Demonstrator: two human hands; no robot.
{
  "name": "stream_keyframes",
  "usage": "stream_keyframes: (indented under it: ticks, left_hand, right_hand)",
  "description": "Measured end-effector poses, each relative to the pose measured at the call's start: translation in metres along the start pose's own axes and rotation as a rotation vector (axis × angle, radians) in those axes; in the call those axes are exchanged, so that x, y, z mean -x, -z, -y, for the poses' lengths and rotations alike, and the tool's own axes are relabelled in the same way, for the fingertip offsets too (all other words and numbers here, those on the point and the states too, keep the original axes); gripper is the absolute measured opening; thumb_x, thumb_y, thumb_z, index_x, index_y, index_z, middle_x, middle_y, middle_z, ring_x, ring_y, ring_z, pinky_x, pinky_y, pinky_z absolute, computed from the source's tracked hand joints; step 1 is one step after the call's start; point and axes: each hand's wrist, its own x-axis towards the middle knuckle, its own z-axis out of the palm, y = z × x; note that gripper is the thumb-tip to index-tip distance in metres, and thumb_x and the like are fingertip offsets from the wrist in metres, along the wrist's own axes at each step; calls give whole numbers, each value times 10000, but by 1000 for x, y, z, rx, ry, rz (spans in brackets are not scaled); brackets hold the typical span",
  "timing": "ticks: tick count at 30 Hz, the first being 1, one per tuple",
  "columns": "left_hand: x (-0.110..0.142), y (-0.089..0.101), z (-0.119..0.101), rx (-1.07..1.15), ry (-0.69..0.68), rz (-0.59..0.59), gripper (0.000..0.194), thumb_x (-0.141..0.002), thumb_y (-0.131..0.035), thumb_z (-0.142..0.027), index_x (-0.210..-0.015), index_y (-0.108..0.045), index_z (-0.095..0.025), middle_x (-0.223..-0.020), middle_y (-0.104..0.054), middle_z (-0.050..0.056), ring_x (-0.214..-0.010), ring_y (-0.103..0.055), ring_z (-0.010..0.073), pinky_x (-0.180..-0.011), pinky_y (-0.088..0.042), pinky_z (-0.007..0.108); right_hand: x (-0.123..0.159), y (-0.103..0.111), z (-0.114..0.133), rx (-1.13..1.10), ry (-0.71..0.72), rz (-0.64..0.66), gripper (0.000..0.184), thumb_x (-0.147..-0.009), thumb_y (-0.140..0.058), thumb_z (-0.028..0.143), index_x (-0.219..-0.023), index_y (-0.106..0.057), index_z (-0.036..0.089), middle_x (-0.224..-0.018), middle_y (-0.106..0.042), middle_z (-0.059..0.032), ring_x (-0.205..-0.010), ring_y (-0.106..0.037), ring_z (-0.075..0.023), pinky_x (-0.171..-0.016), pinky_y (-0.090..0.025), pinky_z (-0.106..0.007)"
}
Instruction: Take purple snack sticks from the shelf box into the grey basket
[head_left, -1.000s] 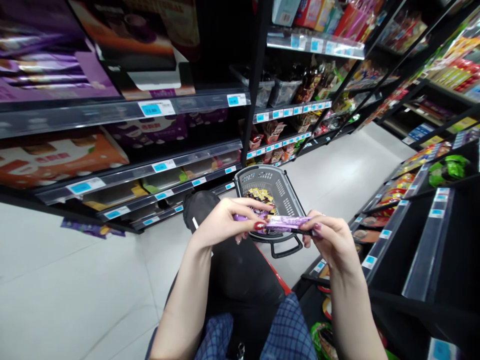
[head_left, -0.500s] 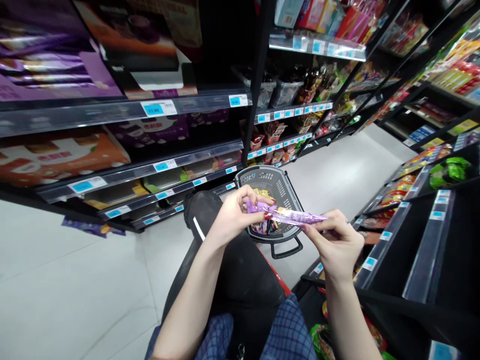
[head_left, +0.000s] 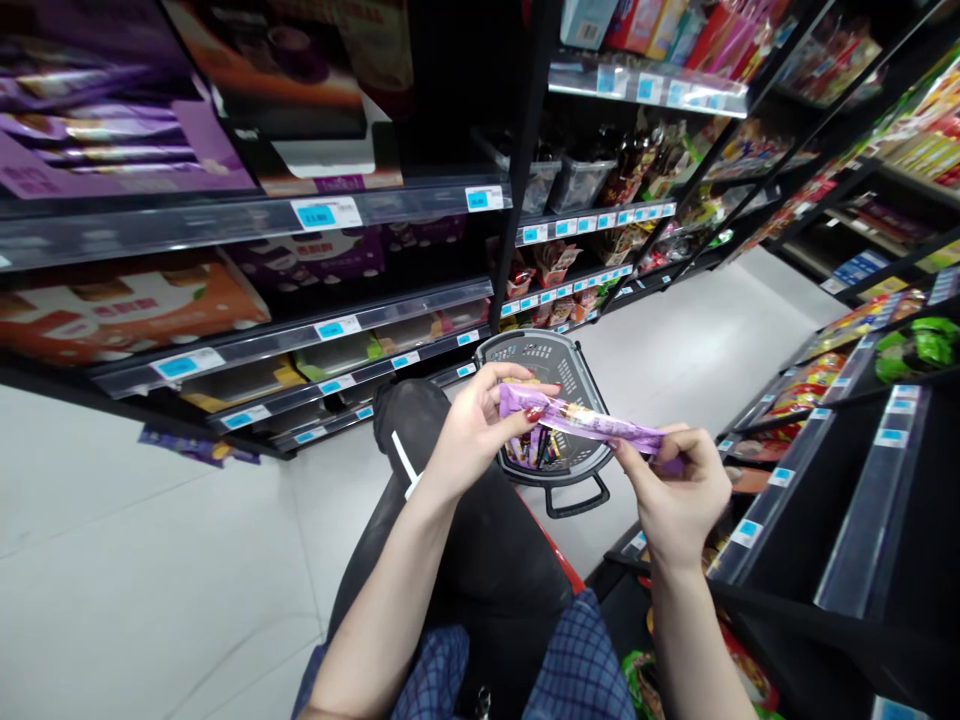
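A long, thin purple stick packet [head_left: 589,420] is stretched sideways between my two hands, above a grey shopping basket [head_left: 598,392]. My left hand [head_left: 480,430] pinches its left end between thumb and fingers. The other end is gripped by my right hand [head_left: 679,490], thumb in front and fingers curled behind. The packet's printed side, with a pale and golden patch in the middle, faces me. Below it, several small purple and yellow packets [head_left: 531,448] lie in the basket, partly hidden by my left hand and the packet.
On the left, black shelves with price tags hold an open purple box of similar sticks [head_left: 127,140] and an orange carton [head_left: 127,305]. A purple and blue packet [head_left: 196,445] lies on the floor by the shelf foot. Another shelf unit [head_left: 862,500] stands close on my right.
The packet has been turned and flattened, so more of its printed face shows. Both hands keep hold of its ends. The view has shifted slightly.
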Motion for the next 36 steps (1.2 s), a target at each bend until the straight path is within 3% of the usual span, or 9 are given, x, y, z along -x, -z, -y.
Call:
stream_keyframes:
  ticks: [4,7,9,13,20,24,28,32,36]
  left_hand:
    - [-1,-2,6,-40,-166,-65,262,-780,-594,-157,-970,-417,-189,-1005,-674,75,-920,-632,167,-781,-493,289]
    - [-4,-5,16,-165,-303,-151,276,-792,-554,-161,-1014,-395,-200,-1055,-617,75,-919,-605,156,-750,-483,275]
    - [-6,-8,25,-257,-354,-280,314,-804,-544,-181,-1074,-386,-202,-1099,-571,83,-937,-589,155,-763,-479,273]
    - [-9,-17,38,-279,-237,-499,270,-861,-508,-276,-1100,-409,-199,-1115,-547,86,-889,-601,144,-741,-489,256]
    - [-7,-19,41,-279,-90,-458,356,-938,-359,-325,-1279,-415,-240,-1031,-670,55,-657,-653,121,-654,-536,265]
    - [-8,-19,42,-298,-79,-494,314,-935,-355,-325,-1196,-498,-224,-929,-696,41,-504,-619,97,-479,-506,212]
    - [-12,-20,40,-103,-71,-542,178,-916,-392,-296,-1016,-503,-199,-859,-701,36,-471,-609,91,-419,-475,186]
    - [-15,-18,39,141,-25,-476,125,-893,-445,-321,-943,-436,-206,-797,-701,27,-457,-603,93,-411,-472,184]
    - [-15,-11,37,116,-60,-399,228,-860,-513,-420,-932,-441,-216,-697,-682,-10,-429,-603,101,-403,-474,186]
  right_hand:
    - [-2,8,-1,50,-137,169,320,-673,-739,190,-931,-554,223,-640,-547,51,-538,-528,-116,-513,-430,-248]
    - [-3,11,-1,152,-178,466,164,-724,-695,235,-881,-656,202,-704,-651,-7,-593,-602,-147,-557,-469,-274]
    - [0,8,0,124,-173,543,98,-753,-665,237,-843,-672,199,-722,-667,-15,-609,-625,-154,-573,-482,-277]
    - [14,-7,1,64,-75,485,41,-809,-598,199,-818,-637,205,-689,-631,-1,-615,-618,-140,-582,-476,-261]
    - [50,-36,-14,242,232,341,116,-813,-544,103,-873,-575,197,-746,-598,-27,-688,-593,-151,-618,-473,-266]
    - [65,-51,-18,241,243,295,133,-818,-513,93,-869,-564,205,-735,-596,-29,-679,-602,-158,-609,-485,-274]
    - [70,-60,-20,251,272,244,146,-816,-515,92,-884,-567,210,-735,-609,-35,-681,-615,-164,-619,-500,-279]
    - [71,-62,-25,290,337,262,182,-817,-505,86,-920,-583,214,-724,-620,-40,-673,-631,-164,-608,-507,-266]
    - [71,-60,-30,337,413,280,197,-815,-506,89,-935,-595,217,-714,-634,-41,-645,-638,-160,-573,-500,-252]
